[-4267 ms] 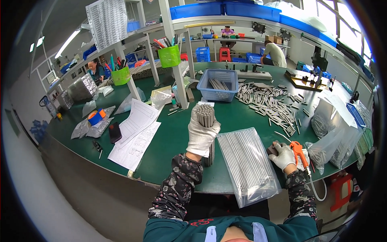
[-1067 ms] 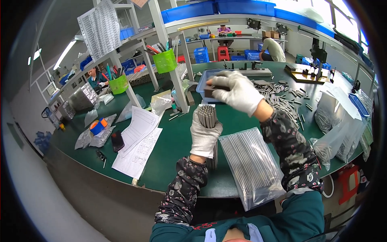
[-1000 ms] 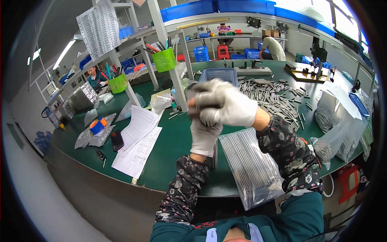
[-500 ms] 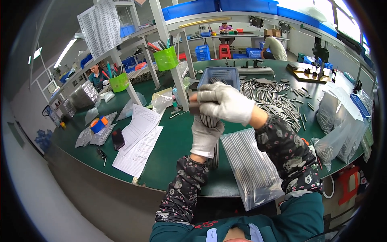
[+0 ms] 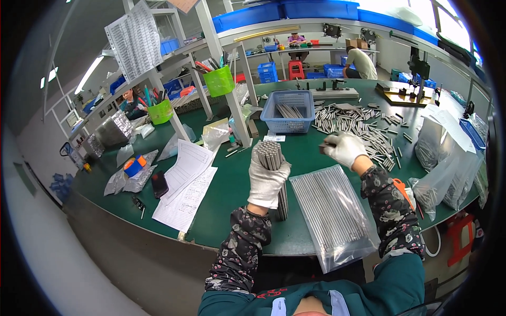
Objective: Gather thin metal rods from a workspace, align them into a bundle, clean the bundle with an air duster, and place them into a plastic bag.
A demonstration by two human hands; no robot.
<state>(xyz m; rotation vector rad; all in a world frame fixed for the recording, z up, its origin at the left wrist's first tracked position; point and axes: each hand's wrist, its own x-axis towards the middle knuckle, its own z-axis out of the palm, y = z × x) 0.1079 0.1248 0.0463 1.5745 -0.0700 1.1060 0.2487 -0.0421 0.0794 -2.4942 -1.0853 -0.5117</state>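
Observation:
My left hand (image 5: 265, 184), in a white glove, is wrapped round an upright bundle of long metal rods (image 5: 270, 152); their ends show above the fist and their lower lengths below it. To the right, my gloved right hand (image 5: 348, 150) pinches a small dark block (image 5: 328, 144) over the green table. Between my forearms lies a clear plastic bag (image 5: 345, 254) with a row of long rods inside. Beyond my hands stands a blue plastic basket (image 5: 287, 125) with some rods in it, and a heap of short metal pins (image 5: 358, 126) spreads beside it.
Written sheets (image 5: 182, 197), a phone (image 5: 159, 185) and blue tape (image 5: 134, 167) lie at the left. Shelf posts with green pen holders (image 5: 219, 81) rise behind them. On the right are bags of parts (image 5: 440, 168), orange-handled scissors (image 5: 403, 190) and a black-and-gold fixture (image 5: 406, 96). Other people sit farther off.
My right hand has moved from the top of the rod bundle to the right, carrying the dark block. The rod ends and the blue basket are now uncovered. My left hand keeps its hold.

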